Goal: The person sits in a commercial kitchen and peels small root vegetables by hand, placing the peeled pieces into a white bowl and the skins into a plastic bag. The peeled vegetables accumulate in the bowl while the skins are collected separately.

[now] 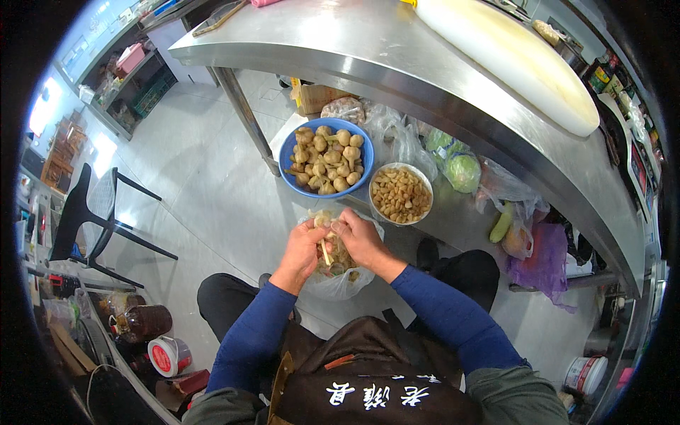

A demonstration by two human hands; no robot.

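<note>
My left hand (306, 248) and my right hand (361, 238) meet over a clear plastic bag (345, 287) that holds peelings. Between them they grip a garlic bulb (322, 220) with papery skin, its pale stalk pointing down. Which fingers bear on it is partly hidden. Just beyond the hands is a blue basin (286, 180) full of whole garlic bulbs (332, 156). To its right, a white bowl (375, 206) holds peeled garlic cloves (402, 194).
A steel table (340, 64) arches over the far side, with a white cutting board (510, 58) on it. Bagged vegetables, including a green cabbage (462, 171), lie on the low shelf below. A black-framed chair (101, 218) stands left; a white bucket (169, 357) is at lower left.
</note>
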